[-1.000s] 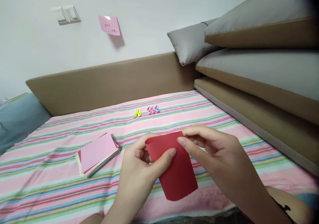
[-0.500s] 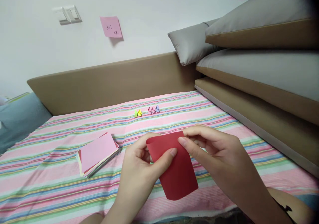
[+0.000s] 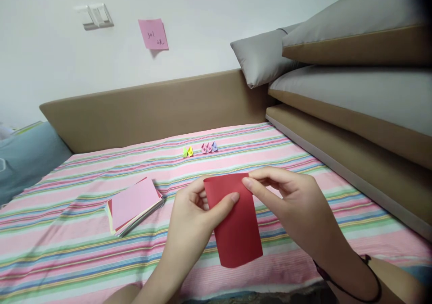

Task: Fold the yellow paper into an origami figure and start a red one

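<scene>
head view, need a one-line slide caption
Left hand and right hand pinch a red paper sheet over a striped cloth, right of a paper stack.

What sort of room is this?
Likely a bedroom or lounge at home: a striped cloth spread like a bedcover, big cushions stacked at the right, and switches on the wall.

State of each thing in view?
Red paper: held by both hands.
Left hand: gripping, thumb in front.
Right hand: pinching top right corner.
Paper stack: lying flat, sheets misaligned.
Folded papers: in two groups.
Striped cloth: spread, wrinkled.
Pink note: handwritten, stuck up.
Cushions: stacked.
Wall switches: position unclear.
</scene>
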A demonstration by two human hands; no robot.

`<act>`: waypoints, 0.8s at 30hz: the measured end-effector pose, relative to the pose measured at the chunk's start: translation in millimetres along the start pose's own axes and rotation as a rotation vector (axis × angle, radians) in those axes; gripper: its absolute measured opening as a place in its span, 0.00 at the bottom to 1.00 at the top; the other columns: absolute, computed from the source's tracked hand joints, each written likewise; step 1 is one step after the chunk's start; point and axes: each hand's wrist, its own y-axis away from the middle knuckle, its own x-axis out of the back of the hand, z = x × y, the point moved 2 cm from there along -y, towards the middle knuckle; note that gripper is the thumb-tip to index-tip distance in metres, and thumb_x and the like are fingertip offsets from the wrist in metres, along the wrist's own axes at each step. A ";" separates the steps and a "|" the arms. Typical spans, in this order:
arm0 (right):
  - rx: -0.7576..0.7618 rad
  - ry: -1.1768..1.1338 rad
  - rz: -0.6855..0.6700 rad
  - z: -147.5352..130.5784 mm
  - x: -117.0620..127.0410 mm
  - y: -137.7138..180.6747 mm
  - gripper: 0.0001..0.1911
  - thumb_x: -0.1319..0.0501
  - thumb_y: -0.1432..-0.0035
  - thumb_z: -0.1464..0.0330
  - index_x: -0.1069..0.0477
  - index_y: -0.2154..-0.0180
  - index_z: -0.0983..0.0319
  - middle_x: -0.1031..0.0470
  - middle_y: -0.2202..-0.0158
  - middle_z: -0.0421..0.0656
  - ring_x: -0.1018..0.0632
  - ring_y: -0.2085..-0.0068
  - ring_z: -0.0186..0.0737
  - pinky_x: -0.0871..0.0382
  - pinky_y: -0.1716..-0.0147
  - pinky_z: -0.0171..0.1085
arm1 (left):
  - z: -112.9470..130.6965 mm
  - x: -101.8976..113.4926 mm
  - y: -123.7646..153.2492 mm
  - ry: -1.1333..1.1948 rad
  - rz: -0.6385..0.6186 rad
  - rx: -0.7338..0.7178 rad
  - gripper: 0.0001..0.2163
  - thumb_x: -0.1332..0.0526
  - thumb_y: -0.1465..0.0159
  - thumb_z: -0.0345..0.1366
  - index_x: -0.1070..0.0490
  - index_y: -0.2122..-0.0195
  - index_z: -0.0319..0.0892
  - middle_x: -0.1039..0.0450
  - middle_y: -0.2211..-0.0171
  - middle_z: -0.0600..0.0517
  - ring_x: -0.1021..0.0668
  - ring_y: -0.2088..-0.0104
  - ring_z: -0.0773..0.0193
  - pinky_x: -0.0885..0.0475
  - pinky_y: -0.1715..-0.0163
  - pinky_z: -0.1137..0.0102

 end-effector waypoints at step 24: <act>-0.074 -0.080 0.002 19.2 -0.8 -9.8 0.08 0.38 0.43 0.64 0.26 0.71 0.59 0.23 0.70 0.40 0.23 0.65 0.38 0.29 0.65 0.34 | -9.8 22.2 -24.2 0.077 -0.118 -0.041 0.09 0.35 0.42 0.38 0.25 0.74 0.38 0.24 0.76 0.53 0.23 0.72 0.67 0.26 0.66 0.73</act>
